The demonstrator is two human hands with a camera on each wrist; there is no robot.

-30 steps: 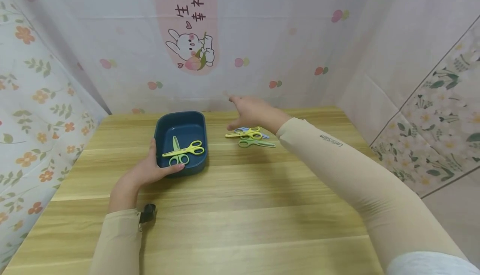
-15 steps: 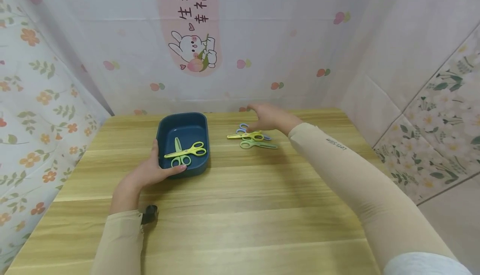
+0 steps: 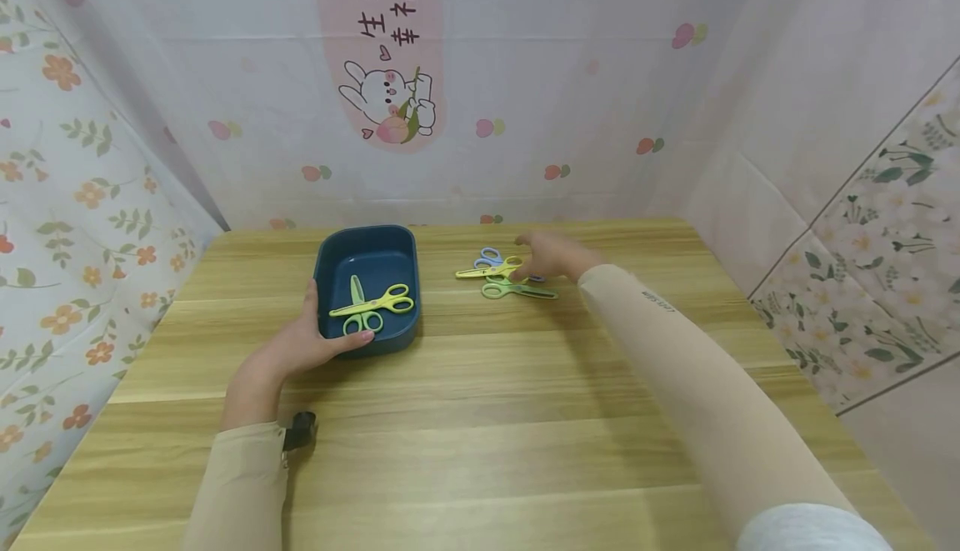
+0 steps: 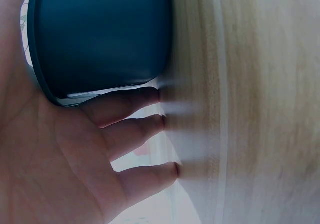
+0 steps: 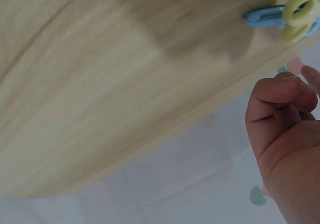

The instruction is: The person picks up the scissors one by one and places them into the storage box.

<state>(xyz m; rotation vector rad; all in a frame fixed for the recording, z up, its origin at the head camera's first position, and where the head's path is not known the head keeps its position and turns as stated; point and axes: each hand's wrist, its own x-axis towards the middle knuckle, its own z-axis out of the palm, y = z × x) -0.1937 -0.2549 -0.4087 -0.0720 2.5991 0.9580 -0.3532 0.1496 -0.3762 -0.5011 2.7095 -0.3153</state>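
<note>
A dark blue open-topped box (image 3: 405,336) stands left of centre on the table. My left hand (image 3: 300,336) holds its near left corner, the thumb along the near rim and the fingers (image 4: 132,136) down beside the wall. Inside, yellow scissors (image 3: 366,304) lie across green scissors (image 3: 357,291). To the right, my right hand (image 3: 553,254) hovers over a small pile: yellow scissors (image 3: 480,272), green scissors (image 3: 495,289) and blue scissors (image 3: 491,254). In the right wrist view its fingers are loosely bent with nothing visible in them.
The wooden table (image 3: 480,418) reaches back to a white patterned cloth (image 3: 585,117). Flowered cloths hang at the left and right sides. A black strap fitting (image 3: 302,429) sits on the left wrist.
My right hand has come down and to the right over the scissors pile, its thumb now at the yellow handles. The left hand stays on the box.
</note>
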